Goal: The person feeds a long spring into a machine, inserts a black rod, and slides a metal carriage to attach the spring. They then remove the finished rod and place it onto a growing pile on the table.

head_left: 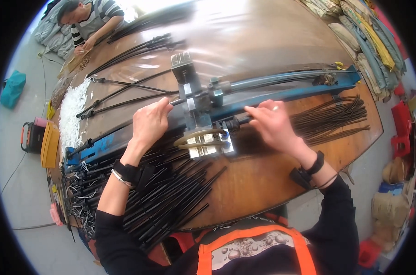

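Observation:
My left hand (pixel 150 120) is closed, fingertips pinched, beside the left side of a metal clamping machine (pixel 196 110). A thin black rod (pixel 109 133) runs behind this hand toward the machine, and the pinch appears to be on it. To the machine's right, my right hand (pixel 273 123) is slightly blurred, with its fingers bent and drawn together. What it holds, if anything, cannot be made out. A black spring-like part (pixel 233 123) sticks out of the machine near these fingers. A yellowish hose (pixel 201 134) loops over the machine's front block.
A blue rail (pixel 290 94) crosses the wooden table (pixel 258 176). Black rods (pixel 171 197) lie piled at front left, brown rods (pixel 327 117) at right. White pieces (pixel 72 110) line the left edge. Another person (pixel 95 20) works at far left. A yellow box (pixel 49 144) stands left.

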Demonstrator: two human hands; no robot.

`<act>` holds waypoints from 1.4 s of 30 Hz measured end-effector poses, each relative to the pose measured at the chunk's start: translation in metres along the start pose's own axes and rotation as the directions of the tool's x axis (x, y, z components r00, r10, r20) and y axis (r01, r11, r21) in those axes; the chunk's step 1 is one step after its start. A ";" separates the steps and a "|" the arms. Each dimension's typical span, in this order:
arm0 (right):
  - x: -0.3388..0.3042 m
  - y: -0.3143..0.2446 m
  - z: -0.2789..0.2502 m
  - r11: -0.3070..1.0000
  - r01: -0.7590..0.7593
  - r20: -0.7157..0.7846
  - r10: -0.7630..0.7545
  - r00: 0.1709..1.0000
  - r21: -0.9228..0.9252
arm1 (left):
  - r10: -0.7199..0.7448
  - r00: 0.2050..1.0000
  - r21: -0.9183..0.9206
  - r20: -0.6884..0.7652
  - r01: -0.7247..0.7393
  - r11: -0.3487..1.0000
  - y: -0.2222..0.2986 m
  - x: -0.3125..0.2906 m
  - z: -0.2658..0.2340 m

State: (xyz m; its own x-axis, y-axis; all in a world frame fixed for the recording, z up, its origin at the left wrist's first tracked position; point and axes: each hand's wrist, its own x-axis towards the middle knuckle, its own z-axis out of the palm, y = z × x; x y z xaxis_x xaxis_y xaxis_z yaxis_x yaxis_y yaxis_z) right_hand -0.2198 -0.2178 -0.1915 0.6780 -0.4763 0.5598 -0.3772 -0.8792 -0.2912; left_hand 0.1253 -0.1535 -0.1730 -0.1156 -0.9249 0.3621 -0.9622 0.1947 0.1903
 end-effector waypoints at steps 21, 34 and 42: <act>-0.058 -0.062 0.039 0.983 0.157 0.272 -0.126 0.954 -0.095 | 0.373 0.910 0.339 -0.180 -0.298 0.892 -0.102 -0.013 -0.032; -0.050 -0.077 0.050 0.946 -0.180 0.454 0.040 0.890 0.271 | 0.116 0.969 0.280 0.218 -0.176 0.944 0.000 -0.117 0.016; -0.030 -0.060 0.032 0.676 -0.728 0.706 0.461 0.537 0.113 | 0.102 0.940 -0.076 0.325 -0.081 0.994 0.038 -0.128 -0.006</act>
State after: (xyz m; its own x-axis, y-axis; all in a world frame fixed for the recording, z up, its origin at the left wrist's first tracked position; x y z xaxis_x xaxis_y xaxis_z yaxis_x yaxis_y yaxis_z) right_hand -0.1967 -0.1515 -0.2158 0.6359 -0.6711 -0.3812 -0.6774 -0.2486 -0.6923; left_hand 0.1052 -0.0252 -0.2064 -0.2867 -0.9559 0.0632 -0.9282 0.2935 0.2287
